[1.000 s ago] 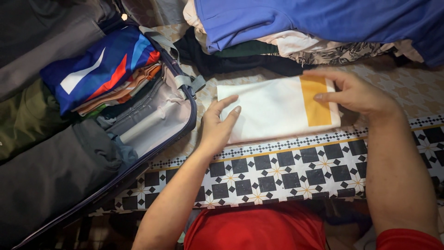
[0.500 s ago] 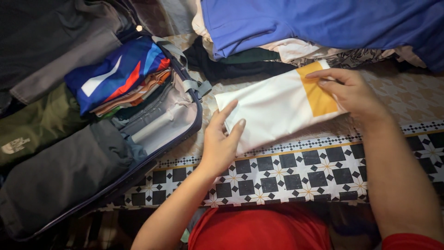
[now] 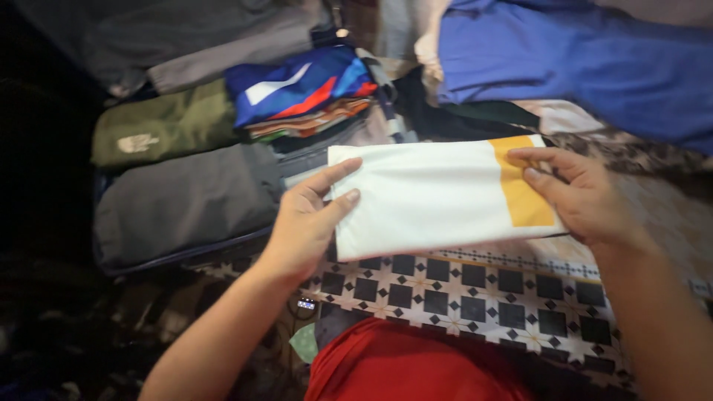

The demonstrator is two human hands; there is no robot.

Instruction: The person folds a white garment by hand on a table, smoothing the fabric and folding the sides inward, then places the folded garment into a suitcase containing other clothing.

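The folded white garment with an orange band (image 3: 438, 194) was held above the patterned mat (image 3: 475, 286), the left hand (image 3: 308, 223) pinching its 9 o'clock end and the right hand (image 3: 583, 194) gripping the orange end at 3 o'clock. The step in hand appeared to be carrying it toward the open suitcase (image 3: 186, 200) at 9 o'clock. The next move likely called for keeping the fold flat while lowering it beside the stacked clothes (image 3: 308, 93).

The blue garment (image 3: 594, 67) was cut off at the right edge; the suitcase (image 3: 186, 252) interior beneath the white folded cloth (image 3: 423, 197) was hidden.
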